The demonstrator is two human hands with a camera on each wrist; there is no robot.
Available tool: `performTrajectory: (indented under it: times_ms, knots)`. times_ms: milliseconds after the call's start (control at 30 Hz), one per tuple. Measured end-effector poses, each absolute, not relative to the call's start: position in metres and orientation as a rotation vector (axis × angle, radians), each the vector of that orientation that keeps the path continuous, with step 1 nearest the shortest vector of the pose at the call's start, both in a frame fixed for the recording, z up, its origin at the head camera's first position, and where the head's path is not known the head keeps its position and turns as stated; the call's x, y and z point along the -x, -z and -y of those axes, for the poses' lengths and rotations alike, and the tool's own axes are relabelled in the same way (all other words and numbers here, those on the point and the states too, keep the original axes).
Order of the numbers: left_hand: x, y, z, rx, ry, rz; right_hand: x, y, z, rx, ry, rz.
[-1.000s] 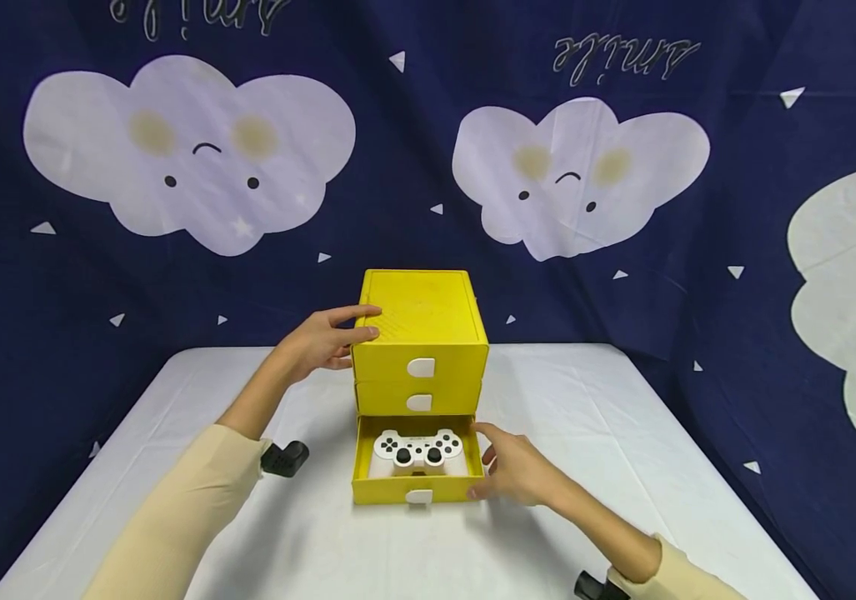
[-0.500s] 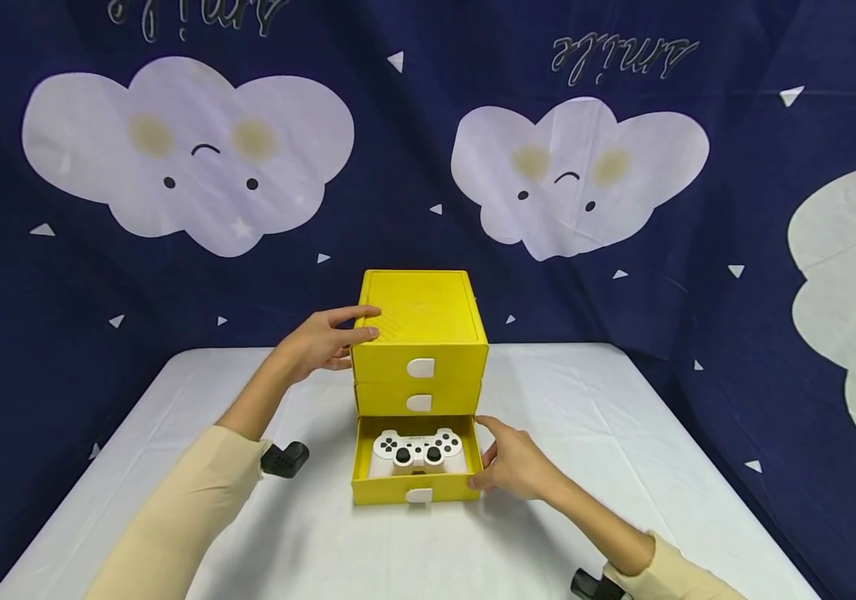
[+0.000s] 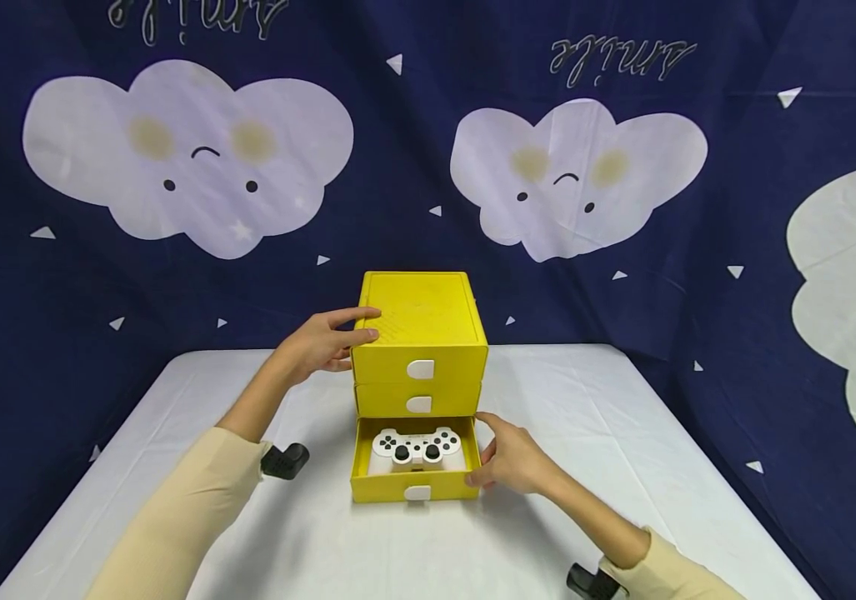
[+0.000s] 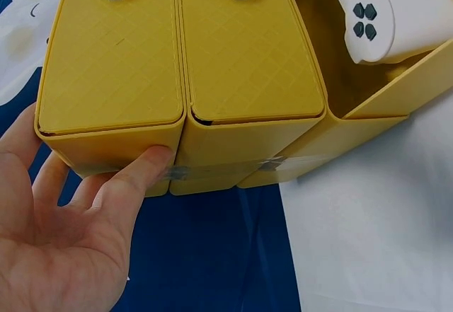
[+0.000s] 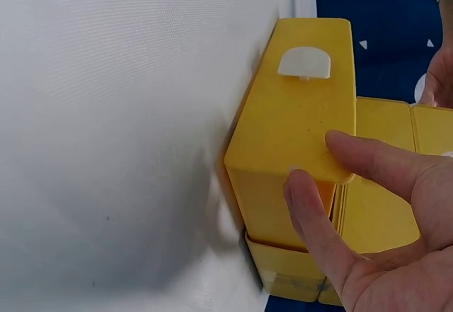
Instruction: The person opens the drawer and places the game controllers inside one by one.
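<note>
A yellow cabinet [image 3: 420, 304] with three stacked drawers stands mid-table. Its bottom drawer [image 3: 416, 486] is partly pulled out and holds a white game controller [image 3: 417, 444]. My left hand [image 3: 318, 340] rests at the cabinet's upper left edge, some fingers reaching over the top. In the left wrist view, a fingertip [image 4: 157, 158] touches the side panel. At the drawer's right front corner, my right hand [image 3: 515, 457] has its thumb on the front panel and other fingers along the side. The right wrist view shows that thumb [image 5: 343, 146] against the yellow front.
White tab handles [image 3: 420, 369] mark the drawer fronts. The cabinet stands on a white-covered table [image 3: 578, 400]. Behind it hangs a dark blue curtain [image 3: 397, 167] printed with clouds and small triangles. Clear tape [image 4: 212, 169] runs along the cabinet's side.
The bottom drawer, with the controller in it, has slid very slightly inward. My right hand has shifted a little with it, thumb against the front. The left hand stays in place.
</note>
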State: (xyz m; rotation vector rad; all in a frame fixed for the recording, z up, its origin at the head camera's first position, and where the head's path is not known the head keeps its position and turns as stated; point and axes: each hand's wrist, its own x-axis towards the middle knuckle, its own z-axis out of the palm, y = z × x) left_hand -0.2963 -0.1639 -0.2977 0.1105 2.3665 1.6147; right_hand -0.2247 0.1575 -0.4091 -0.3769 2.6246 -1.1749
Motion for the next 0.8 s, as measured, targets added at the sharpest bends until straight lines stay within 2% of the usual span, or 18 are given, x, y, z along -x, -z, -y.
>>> performTrajectory:
  times_ms: [800]
  knots:
    - [0.297, 0.300, 0.164, -0.141, -1.609, -2.362, 0.255, 0.423, -0.152, 0.203, 1.318, -2.819]
